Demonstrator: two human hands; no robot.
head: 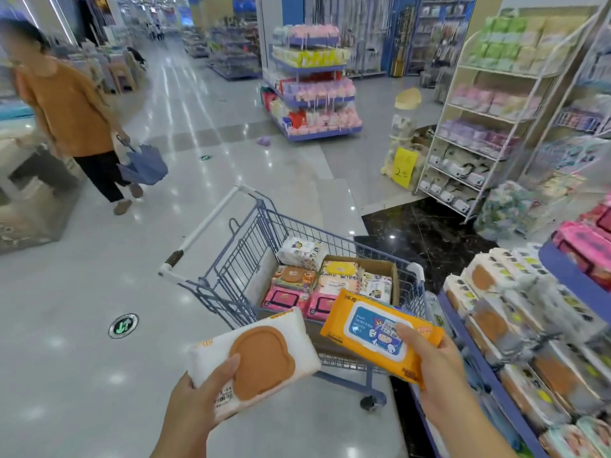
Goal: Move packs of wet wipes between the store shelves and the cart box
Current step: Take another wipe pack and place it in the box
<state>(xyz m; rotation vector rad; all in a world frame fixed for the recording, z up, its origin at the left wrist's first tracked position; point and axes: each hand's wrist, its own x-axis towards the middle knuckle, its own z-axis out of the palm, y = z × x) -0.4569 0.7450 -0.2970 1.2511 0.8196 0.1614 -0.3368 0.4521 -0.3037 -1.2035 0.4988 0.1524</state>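
Observation:
My left hand [201, 388] grips a white wipes pack with a brown lid [254, 358], held in front of the cart's near end. My right hand [433, 361] grips an orange wipes pack with a blue label [370, 332], just above the cart's near right corner. The blue wire cart [248, 259] stands ahead with a cardboard box [393, 269] inside it. The box holds several wipes packs [307, 282] in pink, yellow and white. The store shelves [489, 375] on my right carry rows of white packs with brown lids [486, 279].
A person in an orange top [69, 110] walks at the far left carrying a blue bag. A white wire rack [476, 133] of goods stands at the back right. A blue display stand [314, 84] is further down the aisle. The shiny floor [82, 292] stretches to the left of the cart.

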